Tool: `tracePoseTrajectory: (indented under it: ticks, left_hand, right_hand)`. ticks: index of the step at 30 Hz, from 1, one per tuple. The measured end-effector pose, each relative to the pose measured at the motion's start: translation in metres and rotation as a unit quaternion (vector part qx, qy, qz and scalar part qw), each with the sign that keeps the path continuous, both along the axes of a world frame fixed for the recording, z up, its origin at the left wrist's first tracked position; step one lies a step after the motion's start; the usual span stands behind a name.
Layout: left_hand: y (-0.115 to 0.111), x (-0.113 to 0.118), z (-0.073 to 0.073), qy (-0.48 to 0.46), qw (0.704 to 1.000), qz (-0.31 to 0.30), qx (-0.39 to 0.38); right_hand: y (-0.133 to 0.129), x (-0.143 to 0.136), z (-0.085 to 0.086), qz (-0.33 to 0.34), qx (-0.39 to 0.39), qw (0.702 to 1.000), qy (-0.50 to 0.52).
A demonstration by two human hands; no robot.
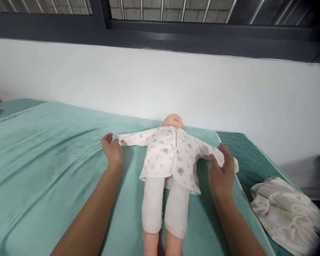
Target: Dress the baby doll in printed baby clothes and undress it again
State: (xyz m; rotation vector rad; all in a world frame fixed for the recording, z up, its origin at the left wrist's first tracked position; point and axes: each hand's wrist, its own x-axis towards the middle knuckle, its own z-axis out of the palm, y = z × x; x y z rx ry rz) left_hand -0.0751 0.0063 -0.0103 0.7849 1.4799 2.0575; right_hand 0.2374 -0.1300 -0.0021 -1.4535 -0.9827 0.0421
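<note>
A baby doll point(174, 120) lies on its back with its head toward the wall. It wears a white printed baby shirt point(162, 153) with both sleeves stretched out sideways; the front edges meet along the chest. White padded fabric point(152, 206) covers the upper legs, and the lower legs are bare. My left hand point(113, 151) is at the cuff of the left-hand sleeve, its fingers loosely bent and apart from the thumb. Over the right-hand sleeve, my right hand point(222, 174) has thumb and fingers spread, hiding part of that sleeve. Its cuff extends past my fingers.
A light green sheet point(56, 160) with wrinkles covers the bed. At the right, a crumpled white printed cloth point(285, 213) lies on a darker green cover point(236, 145). The white wall point(109, 78) rises behind, below a dark window frame point(176, 37) with metal bars.
</note>
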Motion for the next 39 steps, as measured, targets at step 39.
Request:
tracePoseTrajectory:
  ticks: [39]
  left_hand:
    - [-0.052,0.033,0.001,0.695,0.673,-0.207,-0.146]
  right_hand:
    - [-0.025,-0.064,0.013,0.284,-0.039,0.949,-0.134]
